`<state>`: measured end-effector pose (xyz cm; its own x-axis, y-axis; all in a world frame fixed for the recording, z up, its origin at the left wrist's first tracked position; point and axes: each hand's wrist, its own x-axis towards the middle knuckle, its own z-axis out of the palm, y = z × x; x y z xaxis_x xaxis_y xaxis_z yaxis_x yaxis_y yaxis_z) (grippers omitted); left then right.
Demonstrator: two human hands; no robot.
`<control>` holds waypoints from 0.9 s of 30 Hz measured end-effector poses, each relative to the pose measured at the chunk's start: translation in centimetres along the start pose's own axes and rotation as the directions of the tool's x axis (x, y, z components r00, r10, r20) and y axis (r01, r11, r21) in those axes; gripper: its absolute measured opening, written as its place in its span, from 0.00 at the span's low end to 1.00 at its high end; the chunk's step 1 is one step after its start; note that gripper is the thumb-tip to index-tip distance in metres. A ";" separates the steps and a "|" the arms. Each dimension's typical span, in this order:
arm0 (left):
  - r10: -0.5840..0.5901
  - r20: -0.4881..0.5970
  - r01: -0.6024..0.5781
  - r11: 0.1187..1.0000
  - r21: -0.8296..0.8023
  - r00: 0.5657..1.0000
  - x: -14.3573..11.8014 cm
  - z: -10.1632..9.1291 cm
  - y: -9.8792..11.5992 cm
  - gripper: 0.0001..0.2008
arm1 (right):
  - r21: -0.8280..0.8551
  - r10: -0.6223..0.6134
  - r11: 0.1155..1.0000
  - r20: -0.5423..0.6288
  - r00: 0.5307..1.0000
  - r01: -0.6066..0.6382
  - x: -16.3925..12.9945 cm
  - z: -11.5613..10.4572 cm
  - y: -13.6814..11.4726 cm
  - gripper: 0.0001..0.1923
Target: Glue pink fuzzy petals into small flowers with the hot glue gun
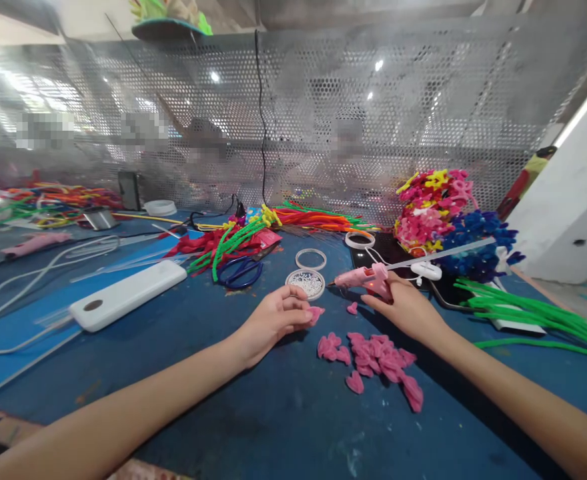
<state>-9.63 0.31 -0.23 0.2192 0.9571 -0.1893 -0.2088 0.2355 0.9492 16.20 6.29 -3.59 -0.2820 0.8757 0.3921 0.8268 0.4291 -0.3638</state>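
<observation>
Head camera view, looking forward and down: the right hand [411, 309] had its fingers wrapped around the handle of a pink glue gun [359, 277], which was held just above the blue table [253, 420]. The gun's long axis ran crosswise, its nozzle [331, 285] pointing left and slightly down, toward the round dish of white beads [305, 285]. From its rear a long translucent glue stick [448, 252] slanted up to the right, nearly in line with the barrel. The left hand [273, 319] pinched a pink piece [315, 315] between thumb and fingertips, near the dish, the piece's narrow end aimed right; nozzle and piece stood apart. Below the gun lay one small loose petal [352, 308], and nearer the person a scattered pile of pink petals [381, 357], pointing various ways. An empty ring [310, 251] lay just beyond the dish.
</observation>
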 end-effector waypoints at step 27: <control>0.142 -0.021 -0.138 0.982 0.132 0.990 -0.1 1.4 -1.1 0.15 | 0.203 -0.355 0.927 0.213 0.910 0.314 -7.1 -2.4 -7.2 0.07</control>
<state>-8.12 -0.30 -0.86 0.1675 0.9842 -0.0577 -0.1096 0.0767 0.9910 13.41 -3.54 -1.76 -0.6541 0.6917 0.3060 0.5793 0.7183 -0.3854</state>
